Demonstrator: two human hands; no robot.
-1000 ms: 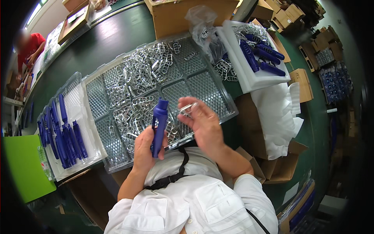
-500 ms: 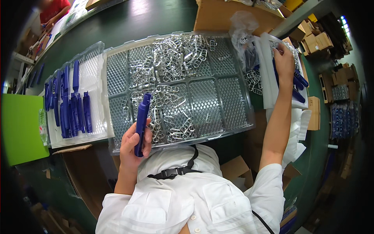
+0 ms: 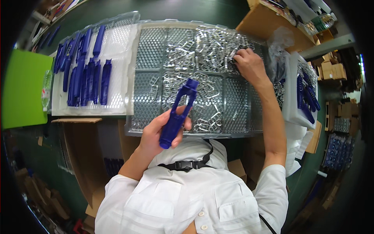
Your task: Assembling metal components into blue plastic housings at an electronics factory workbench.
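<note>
Near, the left hand point(image 3: 153, 130) grips a blue housing point(image 3: 174, 124); far right, the right hand's point(image 3: 251, 67) bunched fingers, hold impossible to tell, could snag extra tangled metal links point(image 3: 213, 50).

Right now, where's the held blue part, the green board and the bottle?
Held blue part point(image 3: 173, 124), head view: its solid lower half.
Green board point(image 3: 25, 90), head view: middle of its face.
Bottle point(image 3: 46, 90), head view: middle of its side.

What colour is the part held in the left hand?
The held part is dark blue; the head view shows it best.
</note>
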